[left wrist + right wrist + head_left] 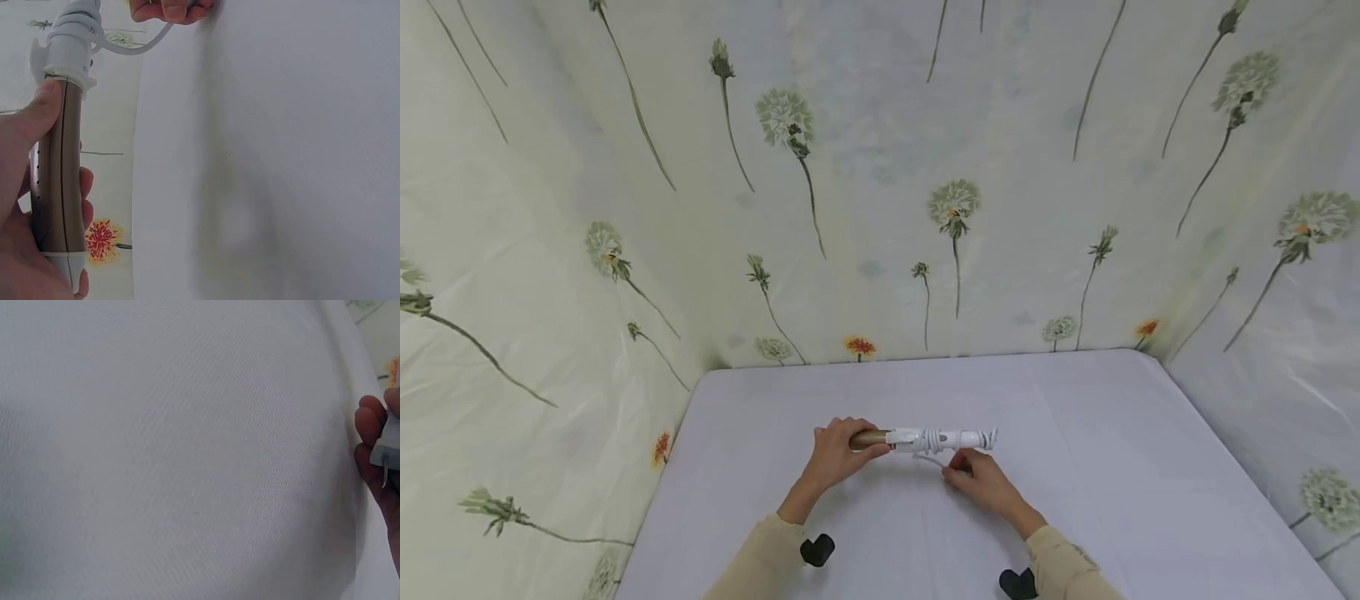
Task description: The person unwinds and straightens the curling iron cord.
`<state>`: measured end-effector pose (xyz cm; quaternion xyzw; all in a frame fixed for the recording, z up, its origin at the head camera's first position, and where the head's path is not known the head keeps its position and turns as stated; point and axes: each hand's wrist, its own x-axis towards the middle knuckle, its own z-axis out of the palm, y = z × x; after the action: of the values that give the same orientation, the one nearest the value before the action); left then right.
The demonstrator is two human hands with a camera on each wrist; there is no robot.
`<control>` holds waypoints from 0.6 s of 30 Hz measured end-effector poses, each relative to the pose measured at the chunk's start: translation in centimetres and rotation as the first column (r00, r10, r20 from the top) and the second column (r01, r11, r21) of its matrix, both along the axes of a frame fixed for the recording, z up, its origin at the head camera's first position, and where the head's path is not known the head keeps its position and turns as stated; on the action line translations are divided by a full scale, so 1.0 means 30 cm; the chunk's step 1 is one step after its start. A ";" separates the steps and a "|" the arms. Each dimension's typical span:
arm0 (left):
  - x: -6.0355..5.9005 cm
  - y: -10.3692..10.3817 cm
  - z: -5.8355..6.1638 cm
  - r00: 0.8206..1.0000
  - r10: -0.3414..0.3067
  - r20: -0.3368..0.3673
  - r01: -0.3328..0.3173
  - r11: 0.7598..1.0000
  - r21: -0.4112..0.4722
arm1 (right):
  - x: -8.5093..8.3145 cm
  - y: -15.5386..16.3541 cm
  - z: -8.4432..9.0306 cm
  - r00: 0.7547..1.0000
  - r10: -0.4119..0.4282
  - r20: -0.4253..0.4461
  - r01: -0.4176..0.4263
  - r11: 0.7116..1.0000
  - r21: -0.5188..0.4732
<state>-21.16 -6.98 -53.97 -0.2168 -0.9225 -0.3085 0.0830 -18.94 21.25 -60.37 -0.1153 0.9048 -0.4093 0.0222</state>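
My left hand (838, 454) grips the brown handle of a hair styling iron (912, 439), held level above the table. In the left wrist view, the thumb lies along the brown handle (65, 169) and fingertips show on its far side. A white cord (134, 50) is wound several times round the iron's white part, and its loose end runs to my right hand (981, 482). That hand pinches the cord's plug (389, 445), seen at the edge of the right wrist view with a metal prong showing. The rest of the plug is cut off by the frame.
A white cloth covers the table (1075, 500). Curtains with a dandelion print (880, 208) stand behind it and on both sides. Black straps or mounts (817, 550) sit at both wrists.
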 end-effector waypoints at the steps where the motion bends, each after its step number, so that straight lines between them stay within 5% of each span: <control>1: 0.000 0.001 0.000 1.000 0.004 -0.005 -0.004 1.000 -0.003 | 0.002 0.000 -0.002 1.000 0.007 0.001 -0.007 1.000 0.000; 18: -0.006 0.003 -0.012 0.993 0.103 -0.058 -0.103 0.995 0.005 | 0.034 -0.007 -0.015 0.991 0.128 -0.037 -0.129 0.991 -0.036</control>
<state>-21.34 -6.89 -54.34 -0.1775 -0.9293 -0.2983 0.1258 -17.93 21.04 -60.82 -0.1808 0.8877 -0.4223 0.0307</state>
